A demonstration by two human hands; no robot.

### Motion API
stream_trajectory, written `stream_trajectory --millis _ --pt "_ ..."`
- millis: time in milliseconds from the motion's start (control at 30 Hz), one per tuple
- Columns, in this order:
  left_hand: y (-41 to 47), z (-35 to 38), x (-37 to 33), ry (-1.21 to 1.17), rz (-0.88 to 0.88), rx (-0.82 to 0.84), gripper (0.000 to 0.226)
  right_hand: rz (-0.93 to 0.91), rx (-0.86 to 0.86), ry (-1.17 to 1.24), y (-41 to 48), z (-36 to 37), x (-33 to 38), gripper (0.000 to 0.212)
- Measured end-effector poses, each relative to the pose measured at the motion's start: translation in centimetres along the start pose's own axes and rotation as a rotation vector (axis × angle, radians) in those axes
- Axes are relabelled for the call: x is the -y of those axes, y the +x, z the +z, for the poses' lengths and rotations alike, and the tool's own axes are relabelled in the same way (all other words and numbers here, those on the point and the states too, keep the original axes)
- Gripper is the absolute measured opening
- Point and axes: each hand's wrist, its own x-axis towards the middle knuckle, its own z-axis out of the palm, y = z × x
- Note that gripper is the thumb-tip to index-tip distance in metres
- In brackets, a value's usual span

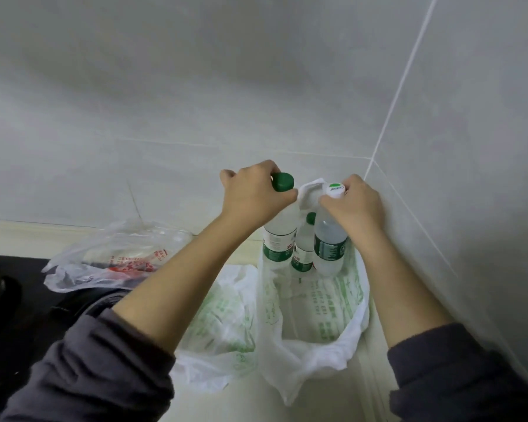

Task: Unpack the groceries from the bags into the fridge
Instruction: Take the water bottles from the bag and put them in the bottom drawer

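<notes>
The left hand [253, 196] is curling its fingers round the neck of the clear plastic bottle with the green cap [279, 239], and the right hand [355, 205] is clamping the white-capped clear bottle [329, 242]. Both bottles are standing in the white, green-printed plastic bag [314, 324]. Lifting straight up looks wisest, to avoid snagging the film or knocking the small green-capped bottle [304, 248] between them.

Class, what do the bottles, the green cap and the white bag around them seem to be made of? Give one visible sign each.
bottles: clear plastic, likely; see-through walls, glossy green labels.
green cap: hard opaque plastic, seemingly; solid colour, slight sheen.
white bag: thin plastic film; translucent, crumpled, print showing through.
</notes>
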Motion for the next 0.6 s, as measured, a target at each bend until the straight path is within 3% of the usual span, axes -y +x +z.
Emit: stream_trajectory --millis 133,267,600 --pt "-4.2 -5.2 0.5 0.020 0.000 -0.108 0.023 -0.193 0.022 0.196 -3.5 -2.6 4.4 0.029" --pt "-9.8 -8.9 2.1 0.127 -0.043 -0.132 0.027 -0.336 0.148 0.267 -8.0 -2.8 7.4 0.023" --pt "-24.7 -8.1 8.4 0.313 -0.287 -0.024 0.030 -0.420 0.577 0.334 -20.2 3.2 5.9 0.017"
